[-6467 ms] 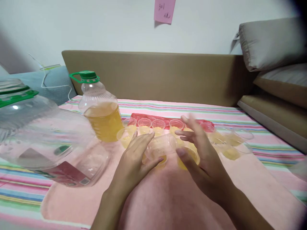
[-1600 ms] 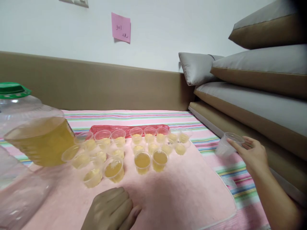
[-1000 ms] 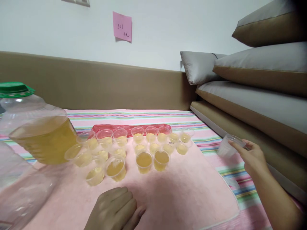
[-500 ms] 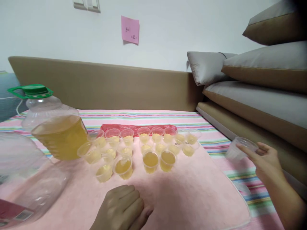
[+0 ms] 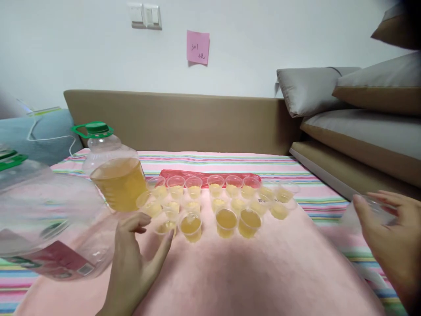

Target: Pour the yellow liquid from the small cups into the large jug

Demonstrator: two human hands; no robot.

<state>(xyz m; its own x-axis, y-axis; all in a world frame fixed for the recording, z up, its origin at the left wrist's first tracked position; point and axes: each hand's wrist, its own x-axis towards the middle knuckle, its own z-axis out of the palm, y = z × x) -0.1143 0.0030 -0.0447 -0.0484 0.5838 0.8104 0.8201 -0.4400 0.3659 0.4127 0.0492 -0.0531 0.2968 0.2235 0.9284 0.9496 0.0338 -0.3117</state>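
In the head view, the left hand (image 5: 138, 259) is half open, thumb and fingers parted with a gap between them, and it has hold of nothing. Just past its fingertips stands the nearest-left cup (image 5: 163, 226), with yellowish liquid in it; the thumb tip overlaps the cup's edge in sight — whether they touch, I cannot tell. To that hand's right, three more filled cups (image 5: 226, 223) stand in the front row, with further cups behind them, up to a strip of red plastic (image 5: 210, 177).

The right hand (image 5: 396, 232), well apart at the far right, curves part-closed about the rim of a clear cup (image 5: 349, 219), which lies between thumb and fingers over the striped cloth (image 5: 309, 215); blur hides how firmly it grips — or if it does.

A capped bottle of yellow liquid (image 5: 121, 180) and a larger clear bottle (image 5: 49, 210) stand left of the cups, beyond and beside the left hand.
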